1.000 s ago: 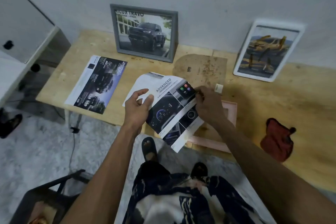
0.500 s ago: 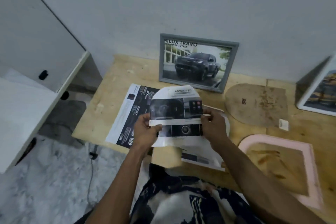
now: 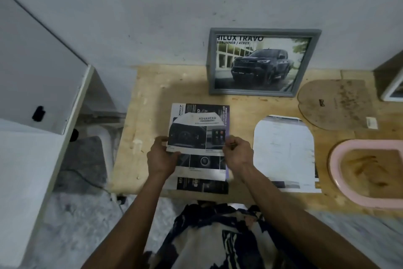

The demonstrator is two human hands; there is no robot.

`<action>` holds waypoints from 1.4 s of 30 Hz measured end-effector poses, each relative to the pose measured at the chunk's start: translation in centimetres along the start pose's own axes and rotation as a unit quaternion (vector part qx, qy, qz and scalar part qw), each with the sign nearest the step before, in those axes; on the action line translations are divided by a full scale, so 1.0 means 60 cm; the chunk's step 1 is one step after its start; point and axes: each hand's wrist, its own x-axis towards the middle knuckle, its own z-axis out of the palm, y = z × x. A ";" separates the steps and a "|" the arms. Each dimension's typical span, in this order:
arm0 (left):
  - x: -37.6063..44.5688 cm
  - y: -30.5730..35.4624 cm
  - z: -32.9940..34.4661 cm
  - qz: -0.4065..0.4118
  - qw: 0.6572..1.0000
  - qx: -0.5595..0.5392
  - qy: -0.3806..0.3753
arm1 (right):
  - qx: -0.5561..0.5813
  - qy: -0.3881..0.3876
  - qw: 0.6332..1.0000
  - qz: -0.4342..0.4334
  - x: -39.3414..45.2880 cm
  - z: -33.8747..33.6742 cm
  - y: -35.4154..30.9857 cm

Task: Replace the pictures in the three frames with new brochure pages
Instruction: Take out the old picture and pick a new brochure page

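- My left hand [image 3: 162, 156] pinches the left edge of the cut brochure page [image 3: 197, 145], thumb on the printed face and fingers curled underneath.
- My right hand [image 3: 236, 154] pinches the same page at its right edge, fingers folded tight, so both hands grip narrowly on thin paper and neither hangs loose.
- The page has a rounded top with "ADVANCED" printed across it, and I hold it just above an uncut brochure sheet [image 3: 201, 182] lying flat on the wooden table [image 3: 144, 98]. Whether the page's lower edge touches that sheet I cannot tell, since the picture is soft there.
- Just to my right lies a white arched paper [image 3: 283, 151], face down, on top of another sheet.
- Further right sits the pink frame [image 3: 340, 155], lying flat and open with no picture in it. Its brown backing board [image 3: 337, 103] rests apart, nearer the wall.
- The grey frame [image 3: 262, 62] stands against the wall with a truck picture inside. It looks finished to me.
- A white frame [image 3: 392, 92] shows only its corner at the right edge, so I cannot judge its state.
- By my reckoning, the pink frame is the one in hand. The cut page has yet to go in, and the backing has to be refitted after that.
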 end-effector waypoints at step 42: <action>-0.138 0.157 0.258 0.088 0.971 0.077 -0.207 | -0.126 0.114 0.981 0.095 0.007 -0.257 0.159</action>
